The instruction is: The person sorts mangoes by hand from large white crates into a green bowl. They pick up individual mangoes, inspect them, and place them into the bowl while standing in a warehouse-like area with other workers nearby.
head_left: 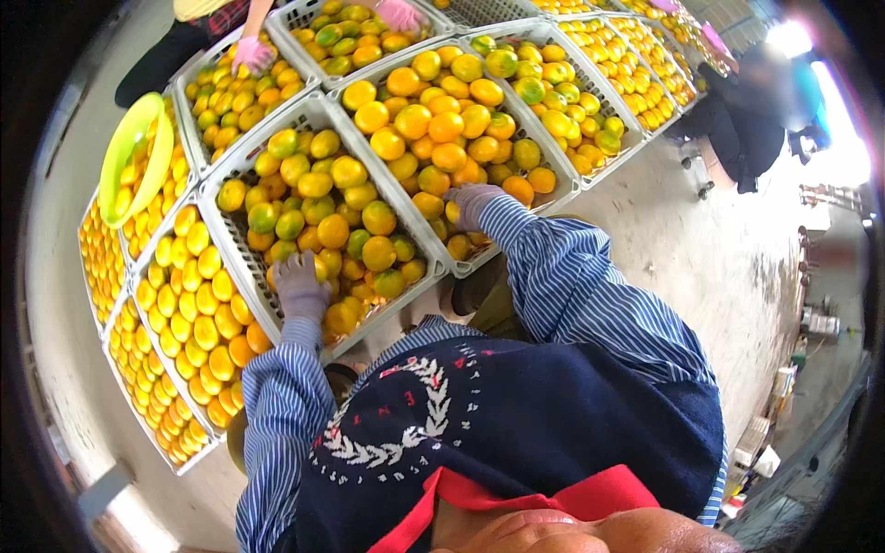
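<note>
A white plastic crate (225, 238) in front of me holds green and orange mandarins (333, 231). Near its front left corner, my gloved left hand (303, 287) lies on the fruit, fingers slightly spread. Whether it grips one is hidden. To the right, a second crate (387, 176) is heaped with more orange fruit (446, 127). My gloved right hand (476, 206) reaches in over its front edge, fingers curled around a mandarin (453, 211).
A yellow-green plastic basin (136, 160) rests tilted on crates at the left. Crates of neatly rowed mandarins (200, 304) stand lower left. Across the crates, a co-worker's pink-gloved hand (254, 55) touches fruit. Another person (750, 117) sits at the right above the concrete floor (681, 242).
</note>
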The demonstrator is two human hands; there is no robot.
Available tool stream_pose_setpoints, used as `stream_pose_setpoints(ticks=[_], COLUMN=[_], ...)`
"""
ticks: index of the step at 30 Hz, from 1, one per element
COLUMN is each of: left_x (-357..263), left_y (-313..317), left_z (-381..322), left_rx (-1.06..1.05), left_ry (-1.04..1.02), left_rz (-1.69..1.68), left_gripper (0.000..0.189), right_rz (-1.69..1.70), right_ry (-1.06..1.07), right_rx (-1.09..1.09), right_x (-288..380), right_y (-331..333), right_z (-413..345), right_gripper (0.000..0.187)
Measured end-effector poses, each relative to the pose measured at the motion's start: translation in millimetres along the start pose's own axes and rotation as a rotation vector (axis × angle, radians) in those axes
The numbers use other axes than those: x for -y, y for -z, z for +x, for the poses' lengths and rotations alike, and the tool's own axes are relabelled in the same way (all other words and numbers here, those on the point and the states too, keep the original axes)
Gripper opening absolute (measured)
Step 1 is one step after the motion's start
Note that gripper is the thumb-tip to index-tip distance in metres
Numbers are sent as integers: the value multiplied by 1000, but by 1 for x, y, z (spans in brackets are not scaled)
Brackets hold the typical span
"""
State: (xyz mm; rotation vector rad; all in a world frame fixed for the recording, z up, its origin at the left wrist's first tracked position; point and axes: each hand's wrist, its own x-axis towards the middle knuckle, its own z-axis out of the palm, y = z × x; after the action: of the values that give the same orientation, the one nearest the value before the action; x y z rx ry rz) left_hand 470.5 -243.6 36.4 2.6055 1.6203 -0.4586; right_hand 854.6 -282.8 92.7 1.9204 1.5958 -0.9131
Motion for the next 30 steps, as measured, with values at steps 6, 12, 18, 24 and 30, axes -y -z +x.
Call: stream_pose_setpoints(ticks=[6,12,18,24,30], left_x=[-25,-49,-56,-47,-55], left_y=[-60,-38,-40,-47,-28], left_z=[-18,-18,-3,6,0], left_rx=[538,521,456,645,735], left_ry=[-175,-111,-322,-329,-160], left_rz=[-56,-476,-234,-220,-313], left_gripper=[79,75,71,89,89], right_rz=[37,268,430,666,442], right_ry=[199,-212,-408,-343,-186], right_rx=[51,-760,-648,-692,-793], right_x=[-35,-140,-249,-262,-243], right_y=[-14,137,152,155,173], right_z=[47,19,130,139,97], right_gripper=[61,75,100,81,94])
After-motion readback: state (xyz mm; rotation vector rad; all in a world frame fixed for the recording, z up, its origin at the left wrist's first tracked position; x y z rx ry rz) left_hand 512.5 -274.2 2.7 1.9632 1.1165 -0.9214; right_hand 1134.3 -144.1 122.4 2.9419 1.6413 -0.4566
